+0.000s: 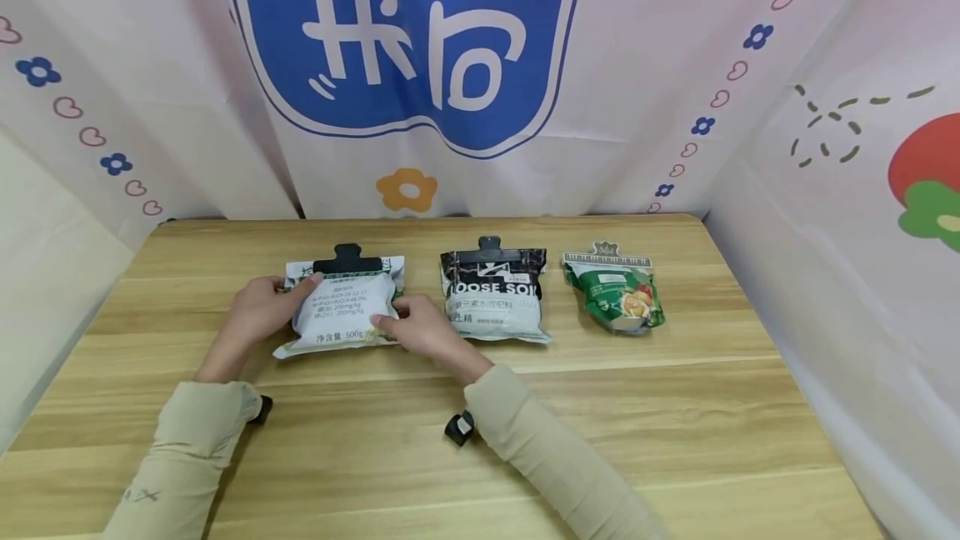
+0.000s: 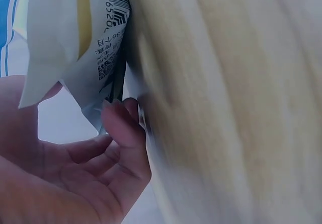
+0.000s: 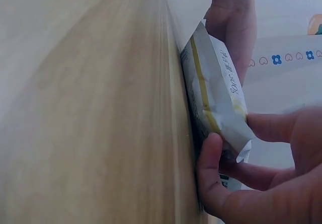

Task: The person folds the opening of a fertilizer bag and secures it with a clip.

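A white fertilizer bag [image 1: 341, 315] with green print lies at the left of the table, closed along its far edge by a black bag clip [image 1: 347, 261]. My left hand [image 1: 262, 307] holds its left side, thumb on top close to the clip. In the left wrist view, curled fingers [image 2: 126, 133] reach round the bag's edge. On the opposite side my right hand [image 1: 429, 330] grips the right edge, thumb on the upper face. The right wrist view shows fingertips [image 3: 214, 143] at the underside of the bag [image 3: 216, 88], low over the wood.
Right of the hands lies a black-and-white soil bag [image 1: 495, 298] with a black clip. Farther right is a smaller green pouch [image 1: 615, 294] with a piano-key patterned clip [image 1: 606, 258]. A printed cloth [image 1: 637, 65] hangs behind the wooden table [image 1: 360, 440].
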Action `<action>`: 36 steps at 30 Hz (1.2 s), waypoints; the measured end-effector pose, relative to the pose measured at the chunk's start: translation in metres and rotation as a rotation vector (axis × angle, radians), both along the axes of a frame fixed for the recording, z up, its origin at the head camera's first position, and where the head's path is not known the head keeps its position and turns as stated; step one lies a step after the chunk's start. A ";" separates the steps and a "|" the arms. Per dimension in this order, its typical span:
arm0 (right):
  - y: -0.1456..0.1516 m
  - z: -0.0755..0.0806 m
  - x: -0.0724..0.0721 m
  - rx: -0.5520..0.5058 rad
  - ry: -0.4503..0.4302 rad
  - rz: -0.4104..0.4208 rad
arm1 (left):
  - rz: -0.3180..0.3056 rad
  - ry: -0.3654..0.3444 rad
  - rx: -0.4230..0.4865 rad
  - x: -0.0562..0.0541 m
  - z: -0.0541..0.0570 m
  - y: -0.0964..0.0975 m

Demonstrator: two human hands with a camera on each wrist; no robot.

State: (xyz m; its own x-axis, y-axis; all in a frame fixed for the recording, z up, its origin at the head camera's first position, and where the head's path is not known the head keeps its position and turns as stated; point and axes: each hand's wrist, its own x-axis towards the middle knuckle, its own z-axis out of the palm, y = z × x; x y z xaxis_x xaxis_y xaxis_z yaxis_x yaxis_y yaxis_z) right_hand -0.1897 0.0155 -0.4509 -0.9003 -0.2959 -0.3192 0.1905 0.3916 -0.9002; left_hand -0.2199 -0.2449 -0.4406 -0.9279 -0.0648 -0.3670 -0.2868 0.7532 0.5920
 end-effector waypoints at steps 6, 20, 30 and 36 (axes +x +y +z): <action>0.002 0.004 0.001 0.012 0.002 0.026 | -0.013 0.019 -0.044 0.002 0.002 0.002; 0.012 0.013 0.006 0.167 0.226 0.120 | -0.053 0.049 -0.091 0.002 0.005 -0.002; 0.052 0.040 0.017 0.215 0.322 0.090 | -0.029 0.082 -0.104 0.013 0.018 -0.002; 0.091 0.044 0.019 0.136 0.339 0.035 | -0.038 0.186 -0.161 0.023 0.030 0.000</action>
